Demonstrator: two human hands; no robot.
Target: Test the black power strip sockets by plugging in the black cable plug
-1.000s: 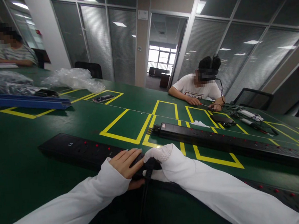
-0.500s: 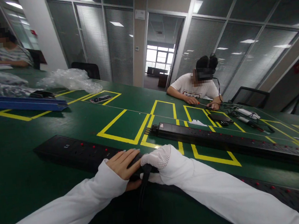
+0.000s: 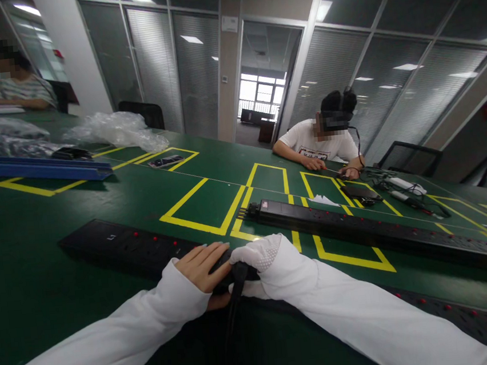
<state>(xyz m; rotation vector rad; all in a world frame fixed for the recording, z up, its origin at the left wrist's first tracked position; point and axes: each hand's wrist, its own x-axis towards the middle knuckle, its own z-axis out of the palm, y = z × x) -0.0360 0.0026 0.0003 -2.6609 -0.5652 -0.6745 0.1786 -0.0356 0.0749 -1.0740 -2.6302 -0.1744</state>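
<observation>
A long black power strip with red sockets lamps lies across the green table in front of me, running from the left to below my right sleeve. My bare left hand grips it near the middle, fingers over the top and part of the hand underneath. Right beside it, my white-gloved right hand is closed around a black plug held against the strip. From the plug a black cord hangs down toward me. The plug's pins and the spot where it meets the strip are hidden.
Another black power strip with a prong-like end lies beyond my right hand. A blue rail, clear plastic wrap and a phone are at the left. Across the table a person works near tangled cables.
The view has shifted very slightly, so everything sits a little farther right. Both hands keep the same hold on the strip and plug.
</observation>
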